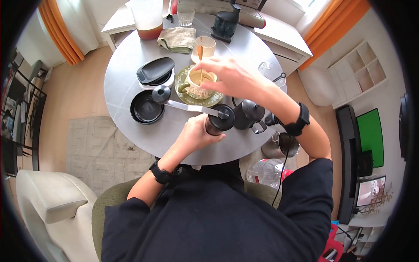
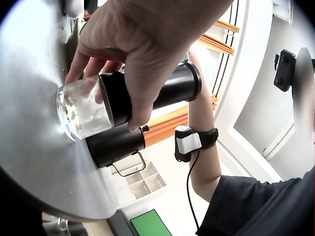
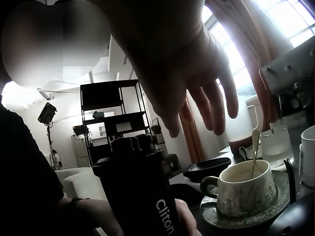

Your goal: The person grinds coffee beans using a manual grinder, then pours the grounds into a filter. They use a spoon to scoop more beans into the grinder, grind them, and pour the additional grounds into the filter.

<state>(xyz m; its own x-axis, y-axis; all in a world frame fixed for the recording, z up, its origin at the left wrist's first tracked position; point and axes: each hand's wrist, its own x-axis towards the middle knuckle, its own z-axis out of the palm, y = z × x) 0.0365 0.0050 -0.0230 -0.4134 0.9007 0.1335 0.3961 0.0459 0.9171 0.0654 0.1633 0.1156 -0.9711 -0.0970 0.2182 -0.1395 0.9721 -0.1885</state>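
A patterned cup [image 1: 198, 92] stands on a green saucer [image 1: 180, 81] on the grey worktop [image 1: 131, 52], with a gold spoon [image 3: 254, 152] upright in it. Nearer the person than the cup and slightly right of it, the left hand [image 1: 198, 133] holds a black hand grinder [image 1: 214, 129] roughly upright, its fingers curled round the body just above the clear glass base [image 2: 86, 109]. I cannot tell whether that base touches the worktop. The crank [image 1: 187, 106] reaches leftward on the cup's near side, ending in a black knob [image 1: 161, 94]. The right hand [image 1: 233, 78] hangs in the air near the cup, its fingers loosely straight, slightly parted and holding nothing. Left of the cup sits a round black dish [image 1: 146, 109]; to its near right, a black pot [image 1: 248, 115]; beyond it, a folded cloth [image 1: 176, 38].
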